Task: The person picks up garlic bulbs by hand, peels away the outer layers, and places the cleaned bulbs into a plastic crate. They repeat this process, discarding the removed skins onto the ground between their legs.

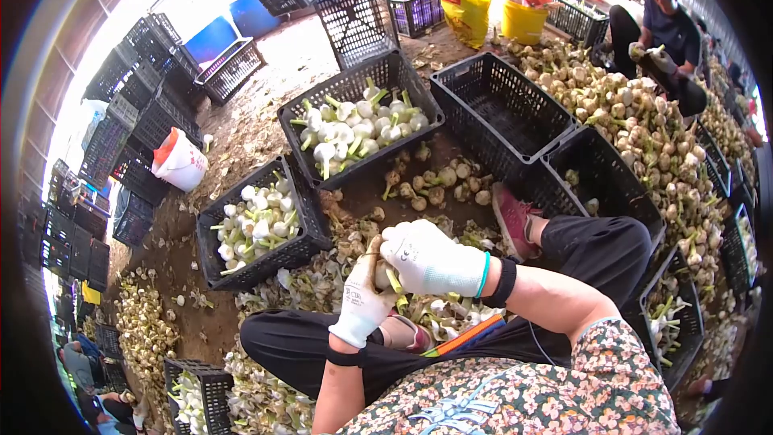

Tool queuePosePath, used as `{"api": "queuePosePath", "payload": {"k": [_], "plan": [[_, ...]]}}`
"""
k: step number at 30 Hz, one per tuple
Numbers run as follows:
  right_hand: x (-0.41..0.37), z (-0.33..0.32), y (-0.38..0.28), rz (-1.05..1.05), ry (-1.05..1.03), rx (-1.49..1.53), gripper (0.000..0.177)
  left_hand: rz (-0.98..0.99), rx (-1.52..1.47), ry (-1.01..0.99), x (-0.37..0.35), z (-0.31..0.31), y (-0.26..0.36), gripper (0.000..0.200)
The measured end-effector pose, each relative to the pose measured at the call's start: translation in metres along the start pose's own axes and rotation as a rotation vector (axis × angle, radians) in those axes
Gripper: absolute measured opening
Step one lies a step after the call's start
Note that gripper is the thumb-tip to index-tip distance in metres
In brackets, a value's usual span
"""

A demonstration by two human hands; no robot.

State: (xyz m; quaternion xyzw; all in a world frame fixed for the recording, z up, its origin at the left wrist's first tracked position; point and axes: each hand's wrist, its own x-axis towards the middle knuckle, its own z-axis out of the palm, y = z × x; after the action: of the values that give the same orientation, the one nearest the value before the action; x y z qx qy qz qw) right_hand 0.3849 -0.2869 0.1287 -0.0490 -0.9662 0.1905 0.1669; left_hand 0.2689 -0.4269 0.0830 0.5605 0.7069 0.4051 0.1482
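My left hand [364, 300], in a white glove with soiled fingertips, is closed around a garlic bulb [394, 280]. From above, my right hand [435, 259], also gloved, grips the same bulb. Its green stem points down between the hands, while most of the bulb is hidden by the gloves. Loose papery garlic skins [322, 294] lie below and beside my hands. Just ahead to the left stands a black crate [211, 262] of pale, cleaned garlic. Farther forward, a second crate [294, 163] holds more cleaned bulbs with short stems.
Several unpeeled bulbs [439, 184] lie on the ground ahead. To the right are two more black crates [483, 133] and a large heap of garlic [636, 125]. Another person [672, 32] sits beyond the heap. A white bucket [179, 163] and stacked crates stand left.
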Motion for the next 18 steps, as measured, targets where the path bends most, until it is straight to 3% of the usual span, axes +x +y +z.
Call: {"api": "queuePosePath", "payload": {"k": [3, 4, 6, 7, 8, 10, 11, 12, 14, 18], "plan": [[0.000, 0.010, 0.007, 0.066, 0.080, 0.121, 0.014, -0.233, -0.718, 0.060, 0.001, -0.001, 0.010, 0.079], [0.000, 0.015, 0.011, 0.126, 0.175, 0.176, 0.016, -0.181, -0.811, 0.140, 0.002, 0.006, -0.006, 0.074], [0.000, 0.022, 0.009, 0.180, 0.267, 0.235, 0.018, -0.260, -0.815, 0.333, 0.000, 0.017, -0.023, 0.066], [-0.001, 0.025, 0.006, 0.208, 0.294, 0.262, 0.019, -0.237, -0.848, 0.436, 0.003, 0.023, -0.018, 0.051], [-0.002, 0.029, 0.003, 0.238, 0.321, 0.290, 0.021, -0.241, -0.847, 0.438, 0.003, 0.024, -0.017, 0.051], [-0.001, 0.040, 0.002, 0.246, 0.314, 0.310, 0.022, -0.360, -0.875, 0.485, 0.002, 0.027, -0.017, 0.035], [-0.001, 0.045, 0.004, 0.256, 0.345, 0.304, 0.019, -0.326, -0.950, 0.550, 0.005, 0.033, -0.019, 0.025], [-0.001, 0.049, 0.006, 0.268, 0.376, 0.297, 0.016, -0.332, -0.949, 0.551, 0.006, 0.032, -0.021, 0.025], [0.001, 0.052, 0.013, 0.306, 0.385, 0.317, 0.016, -0.410, -1.283, 0.519, 0.008, 0.027, -0.019, 0.024], [0.002, 0.066, 0.039, 0.502, 0.429, 0.338, 0.015, -0.333, -1.479, 0.464, 0.004, 0.034, -0.038, 0.023]]}}
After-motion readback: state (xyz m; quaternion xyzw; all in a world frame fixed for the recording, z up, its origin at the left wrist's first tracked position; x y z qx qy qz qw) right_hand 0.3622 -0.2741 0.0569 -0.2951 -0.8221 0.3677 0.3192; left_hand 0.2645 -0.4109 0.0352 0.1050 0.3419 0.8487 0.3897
